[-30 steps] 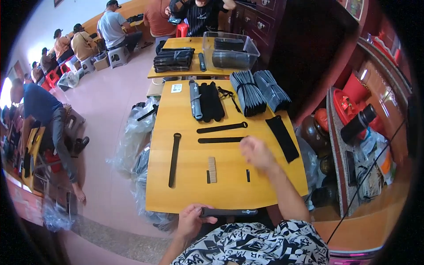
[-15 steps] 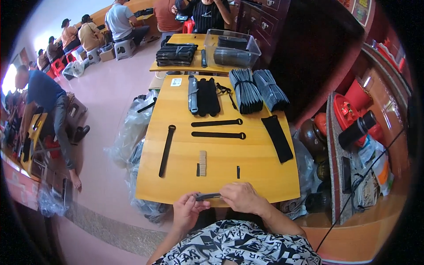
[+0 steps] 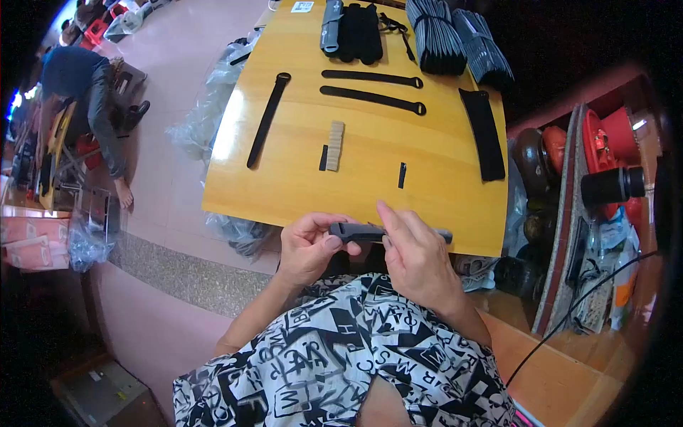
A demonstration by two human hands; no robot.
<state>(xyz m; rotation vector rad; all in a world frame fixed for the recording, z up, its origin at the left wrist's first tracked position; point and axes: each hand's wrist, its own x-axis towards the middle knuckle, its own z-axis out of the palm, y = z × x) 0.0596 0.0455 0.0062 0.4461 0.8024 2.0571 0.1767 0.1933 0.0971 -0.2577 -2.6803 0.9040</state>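
Note:
A dark grey strap (image 3: 359, 232), folded or stacked flat, lies crosswise between my hands just off the table's near edge. My left hand (image 3: 311, 245) is closed on its left end, thumb on the near side. My right hand (image 3: 425, 257) holds it farther right, thumb and fingers along it with the index finger reaching forward; the strap's right end sticks out past that hand. Beyond my hands, a stack of tan strips (image 3: 336, 146) lies beside a small black piece (image 3: 324, 158). Another small black piece (image 3: 403, 175) is to the right.
On the yellow table (image 3: 270, 192) lie black loop-ended straps (image 3: 269, 121) and a wide black strip (image 3: 484, 135). Tied grey bundles (image 3: 435, 35) stand at the far side. Plastic bags (image 3: 203, 146) hang at the left edge. A shelf with red items (image 3: 605, 142) stands right.
The view has tipped downward, so the table sits higher in the picture. My right hand has shifted along the strap, and more of the strap shows between and beyond my hands.

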